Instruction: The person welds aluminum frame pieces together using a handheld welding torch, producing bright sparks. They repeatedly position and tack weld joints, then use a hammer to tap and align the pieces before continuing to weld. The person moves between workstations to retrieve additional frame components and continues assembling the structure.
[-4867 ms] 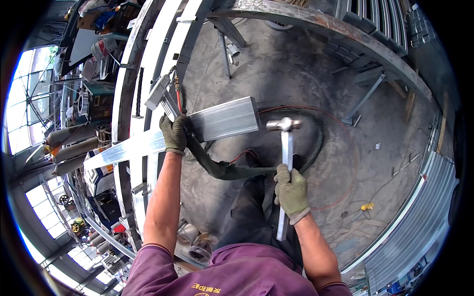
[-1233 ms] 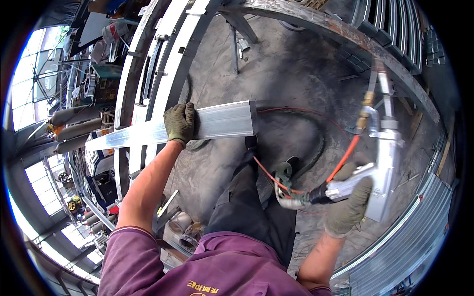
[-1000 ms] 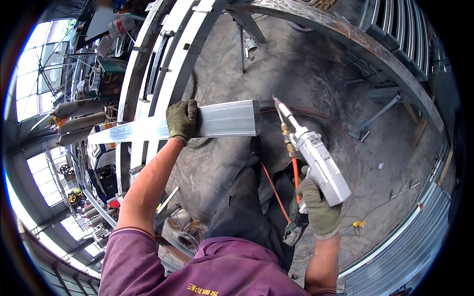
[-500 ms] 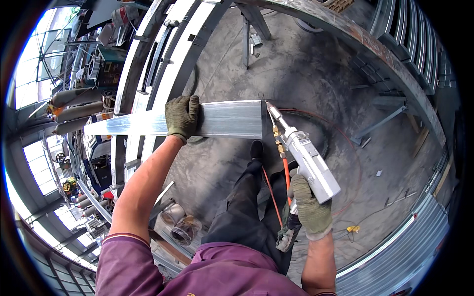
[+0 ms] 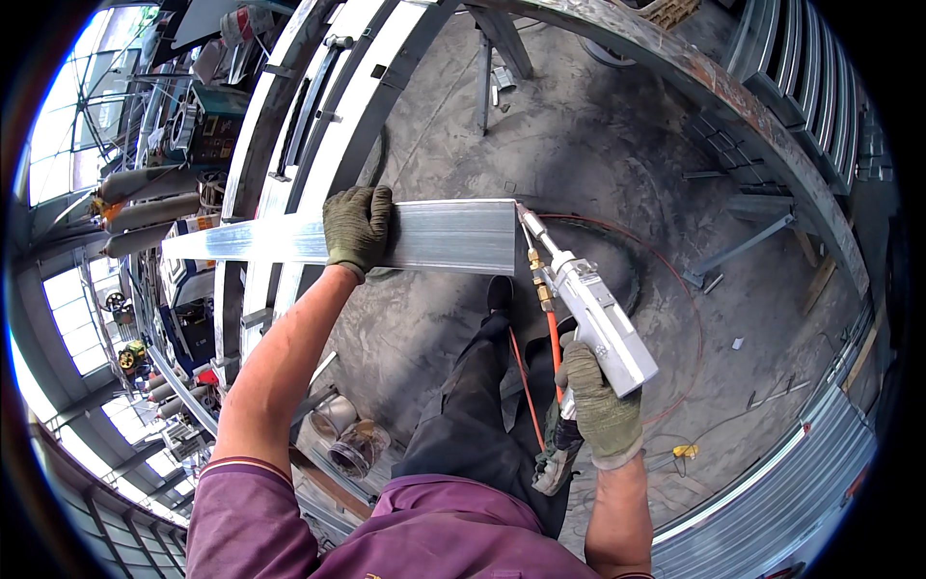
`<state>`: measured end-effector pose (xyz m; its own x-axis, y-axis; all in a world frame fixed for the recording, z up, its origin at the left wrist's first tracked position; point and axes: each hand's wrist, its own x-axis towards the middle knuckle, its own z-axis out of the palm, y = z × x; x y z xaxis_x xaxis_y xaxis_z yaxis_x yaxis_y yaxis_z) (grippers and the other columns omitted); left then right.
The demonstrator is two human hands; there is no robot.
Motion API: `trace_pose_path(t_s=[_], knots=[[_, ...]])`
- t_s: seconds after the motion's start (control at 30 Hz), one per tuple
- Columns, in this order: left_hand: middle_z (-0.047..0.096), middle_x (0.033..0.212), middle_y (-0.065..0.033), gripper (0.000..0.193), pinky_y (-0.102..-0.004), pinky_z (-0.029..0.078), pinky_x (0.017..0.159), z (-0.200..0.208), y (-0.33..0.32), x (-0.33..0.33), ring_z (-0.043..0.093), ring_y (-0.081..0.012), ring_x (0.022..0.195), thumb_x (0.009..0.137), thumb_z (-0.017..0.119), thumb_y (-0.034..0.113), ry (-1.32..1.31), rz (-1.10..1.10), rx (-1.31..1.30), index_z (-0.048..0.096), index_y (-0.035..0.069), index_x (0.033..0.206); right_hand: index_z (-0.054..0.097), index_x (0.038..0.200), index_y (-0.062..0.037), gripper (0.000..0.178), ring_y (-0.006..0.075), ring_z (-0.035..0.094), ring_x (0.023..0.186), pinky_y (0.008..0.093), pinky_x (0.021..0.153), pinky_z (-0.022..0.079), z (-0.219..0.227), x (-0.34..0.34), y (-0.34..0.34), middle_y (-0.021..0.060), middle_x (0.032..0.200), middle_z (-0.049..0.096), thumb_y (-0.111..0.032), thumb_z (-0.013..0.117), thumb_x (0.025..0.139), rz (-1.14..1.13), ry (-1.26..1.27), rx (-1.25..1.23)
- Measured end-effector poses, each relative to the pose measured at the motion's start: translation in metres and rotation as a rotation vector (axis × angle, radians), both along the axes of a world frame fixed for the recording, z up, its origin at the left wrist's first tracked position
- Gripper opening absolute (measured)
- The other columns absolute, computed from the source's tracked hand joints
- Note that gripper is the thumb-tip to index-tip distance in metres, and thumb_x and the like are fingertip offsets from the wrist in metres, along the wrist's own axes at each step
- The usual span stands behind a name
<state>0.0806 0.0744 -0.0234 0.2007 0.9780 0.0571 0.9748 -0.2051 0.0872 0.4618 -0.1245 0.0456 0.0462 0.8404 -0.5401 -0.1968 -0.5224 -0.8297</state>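
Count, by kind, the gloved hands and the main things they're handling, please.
Hands in green knit gloves: 2, left hand and right hand
Long silver metal beam, under the left hand: 1
Silver gun-shaped metal tool, in the right hand: 1
Total: 4

The person over there extends the left arm forward, elbow slightly bent. The gloved left hand is palm down, fingers curled. The right forearm points forward; the gloved right hand, set farther back, is closed in a grip.
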Motion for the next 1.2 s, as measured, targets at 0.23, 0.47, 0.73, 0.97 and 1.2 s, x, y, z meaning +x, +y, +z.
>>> trace_pose_path(t_s=[0.23, 0.47, 0.73, 0.97, 1.2], knots=[[0.073, 0.098, -0.0168, 0.04, -0.0541, 0.045, 0.095, 0.0003, 0.0005, -0.0005, 0.066, -0.0424, 0.098, 0.108, 0.057, 0.039, -0.016, 0.061, -0.055, 0.076, 0.007, 0.094, 0.072, 0.123, 0.0008, 0.027, 0.0094, 0.066, 0.072, 0.0272, 0.063, 0.053, 0.0016, -0.0013, 0.0004, 0.0016, 0.082, 0.071, -0.023, 0.072, 0.11, 0.015, -0.034, 0.001], [0.072, 0.094, -0.0162, 0.038, -0.0537, 0.046, 0.091, 0.0008, 0.0003, 0.0015, 0.066, -0.0423, 0.097, 0.11, 0.054, 0.036, -0.002, 0.032, -0.018, 0.075, 0.008, 0.094, 0.072, 0.116, 0.0006, 0.027, 0.0096, 0.065, 0.072, 0.0279, 0.065, 0.053, 0.004, -0.0033, 0.0009, 0.0018, 0.082, 0.071, -0.025, 0.07, 0.111, -0.006, 0.009, -0.031], [0.072, 0.096, -0.0168, 0.04, -0.0545, 0.045, 0.093, 0.0012, 0.0, -0.0001, 0.066, -0.0427, 0.096, 0.109, 0.055, 0.038, 0.001, 0.048, -0.046, 0.075, 0.007, 0.092, 0.074, 0.112, -0.0009, 0.025, 0.0094, 0.065, 0.072, 0.0281, 0.064, 0.052, 0.008, -0.0013, 0.0051, 0.0009, 0.081, 0.071, -0.025, 0.071, 0.11, -0.019, 0.04, -0.039], [0.07, 0.091, -0.0161, 0.037, -0.0547, 0.046, 0.088, 0.0009, 0.0005, 0.0027, 0.065, -0.0431, 0.094, 0.11, 0.053, 0.034, 0.0, 0.017, -0.007, 0.073, 0.009, 0.091, 0.075, 0.113, -0.0022, 0.022, 0.0088, 0.066, 0.07, 0.0271, 0.061, 0.051, 0.0046, -0.0011, 0.0034, 0.0005, 0.08, 0.071, -0.024, 0.073, 0.108, -0.008, 0.021, -0.045], [0.071, 0.092, -0.0151, 0.037, -0.0534, 0.047, 0.089, 0.0007, -0.0003, 0.0022, 0.066, -0.0424, 0.094, 0.11, 0.053, 0.034, 0.001, 0.018, 0.02, 0.074, 0.009, 0.093, 0.075, 0.114, -0.0012, 0.022, 0.0088, 0.066, 0.071, 0.027, 0.062, 0.052, 0.0022, 0.0013, 0.0027, 0.001, 0.081, 0.071, -0.023, 0.073, 0.109, 0.024, -0.011, -0.002]])
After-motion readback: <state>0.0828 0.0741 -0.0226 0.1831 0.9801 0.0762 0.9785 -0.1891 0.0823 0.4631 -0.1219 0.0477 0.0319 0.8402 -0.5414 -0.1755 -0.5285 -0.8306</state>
